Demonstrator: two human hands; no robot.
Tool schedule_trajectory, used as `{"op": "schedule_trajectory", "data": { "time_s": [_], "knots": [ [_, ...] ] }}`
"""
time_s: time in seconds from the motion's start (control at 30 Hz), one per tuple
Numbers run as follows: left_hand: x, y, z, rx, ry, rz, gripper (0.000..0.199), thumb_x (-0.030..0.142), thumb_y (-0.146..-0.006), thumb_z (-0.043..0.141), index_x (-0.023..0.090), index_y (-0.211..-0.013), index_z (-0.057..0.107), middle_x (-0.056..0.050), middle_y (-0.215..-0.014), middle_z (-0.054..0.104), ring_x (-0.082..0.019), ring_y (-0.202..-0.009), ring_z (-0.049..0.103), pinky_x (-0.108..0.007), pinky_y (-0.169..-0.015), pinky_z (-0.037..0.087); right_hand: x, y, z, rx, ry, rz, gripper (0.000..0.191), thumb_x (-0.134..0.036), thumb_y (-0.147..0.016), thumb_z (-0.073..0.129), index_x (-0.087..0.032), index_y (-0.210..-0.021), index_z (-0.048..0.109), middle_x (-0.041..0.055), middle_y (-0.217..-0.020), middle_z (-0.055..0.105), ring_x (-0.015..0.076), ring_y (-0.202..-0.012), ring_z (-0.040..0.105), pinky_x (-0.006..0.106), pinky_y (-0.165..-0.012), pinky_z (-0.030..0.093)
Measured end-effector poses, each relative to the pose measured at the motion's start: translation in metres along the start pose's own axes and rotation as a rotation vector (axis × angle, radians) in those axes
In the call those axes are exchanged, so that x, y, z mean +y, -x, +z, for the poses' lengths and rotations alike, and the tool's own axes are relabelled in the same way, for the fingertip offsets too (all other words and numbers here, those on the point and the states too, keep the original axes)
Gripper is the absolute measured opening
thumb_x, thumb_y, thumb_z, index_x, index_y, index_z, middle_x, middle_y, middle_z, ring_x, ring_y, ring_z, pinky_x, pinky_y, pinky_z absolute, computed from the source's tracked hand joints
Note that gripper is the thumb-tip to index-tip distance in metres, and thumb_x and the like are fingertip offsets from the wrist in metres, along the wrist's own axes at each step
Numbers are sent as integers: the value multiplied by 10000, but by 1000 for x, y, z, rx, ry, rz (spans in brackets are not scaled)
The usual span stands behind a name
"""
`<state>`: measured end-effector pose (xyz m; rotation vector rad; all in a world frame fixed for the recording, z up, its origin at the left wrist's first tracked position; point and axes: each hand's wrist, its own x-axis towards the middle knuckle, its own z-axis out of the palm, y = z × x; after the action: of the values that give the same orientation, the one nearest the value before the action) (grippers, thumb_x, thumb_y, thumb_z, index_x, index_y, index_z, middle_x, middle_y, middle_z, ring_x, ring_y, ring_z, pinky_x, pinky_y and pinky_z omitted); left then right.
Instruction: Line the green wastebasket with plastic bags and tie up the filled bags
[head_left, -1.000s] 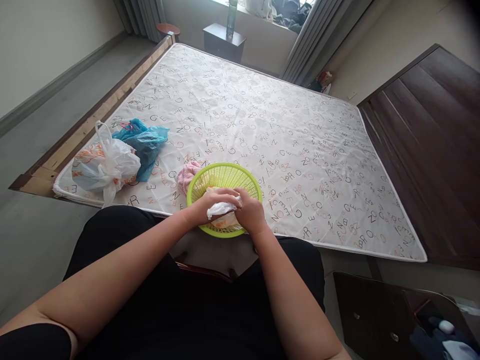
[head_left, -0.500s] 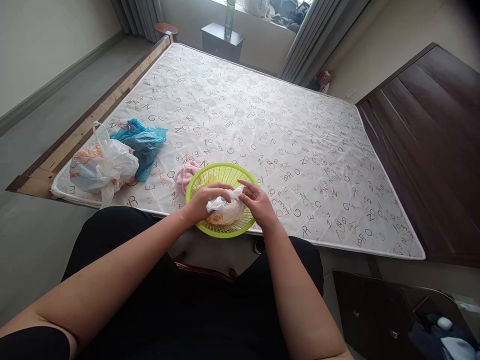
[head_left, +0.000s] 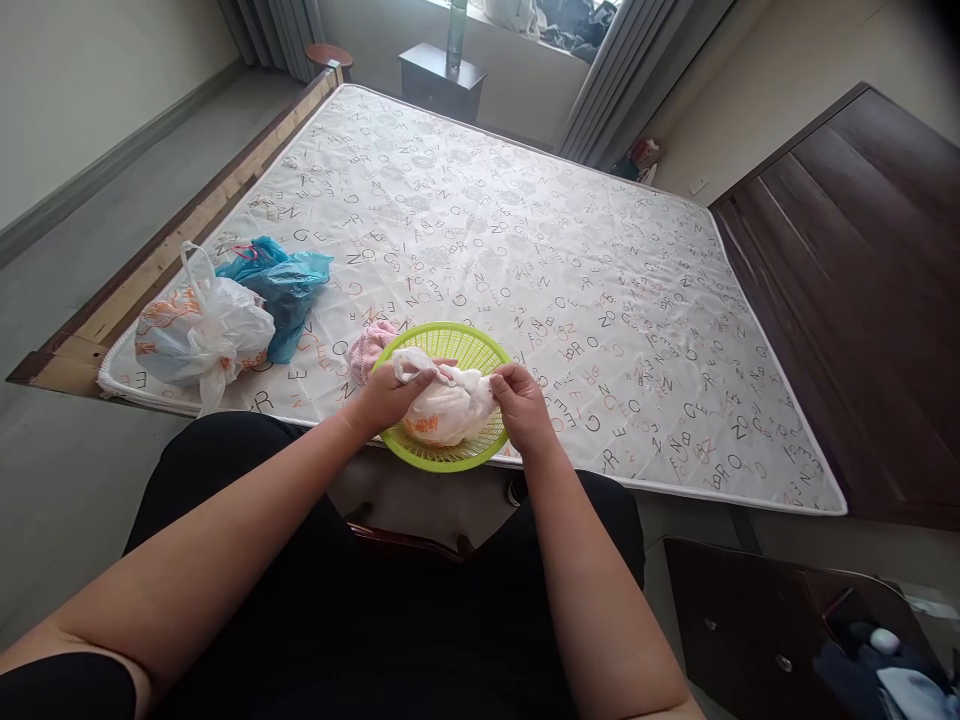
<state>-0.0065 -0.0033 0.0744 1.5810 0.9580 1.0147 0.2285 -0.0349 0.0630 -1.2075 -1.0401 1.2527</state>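
At the near edge of the mattress [head_left: 525,230] sat a round lime-green plastic basket [head_left: 457,345] holding a white plastic bag [head_left: 446,412] with orange print, illegible. The left hand [head_left: 386,395] and right hand [head_left: 519,405] each pinched an end of its top, stretched left to right. The mattress cover repeated scattered letters, among them "GEON".

Both hands [head_left: 450,400] forward, fingers pinched, forearms converging.

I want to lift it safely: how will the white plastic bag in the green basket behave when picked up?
Probably floppy: the white plastic bag crumples where the left hand and right hand pinch it. It likely sags, being bulged with contents. The thin film may slip.
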Motion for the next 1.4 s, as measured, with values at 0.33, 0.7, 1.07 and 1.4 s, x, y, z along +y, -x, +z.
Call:
{"op": "schedule_trajectory", "data": {
  "time_s": [0.33,0.7,1.07,1.4],
  "knots": [
    [-14,-11,-45,475,-325,-150,441,478,-944,637,184,-617,676,-51,-643,673,-214,-740,688,-319,-776,563,-12,-9,-25,312,2,-122,430,-557,-853,769,-239,-791,487,-64,-713,471,113,-657,448,265,-677,413],
    [-47,-6,-53,787,371,-521,203,324,-928,687,168,-821,614,-30,-712,677,-146,-630,684,-230,-590,557,20,-15,-39,411,70,-77,432,-589,-846,732,-234,-776,498,-68,-697,459,116,-653,431,275,-663,399],
    [-13,1,-51,591,259,-132,544,685,-833,709,198,-1048,597,-82,-999,720,-221,-956,741,-358,-866,609,-19,-2,-22,252,-10,-168,402,-617,-904,692,-236,-959,576,-32,-750,671,159,-730,683,324,-754,560],
    [46,41,-6,418,-679,354,1174,481,-812,852,334,-1662,56,-178,-1765,55,-370,-1640,-9,-601,-1314,74,-95,53,18,94,46,-322,213,-477,-971,666,-266,-948,655,-3,-871,726,187,-869,693,368,-865,551]
  ]
}}
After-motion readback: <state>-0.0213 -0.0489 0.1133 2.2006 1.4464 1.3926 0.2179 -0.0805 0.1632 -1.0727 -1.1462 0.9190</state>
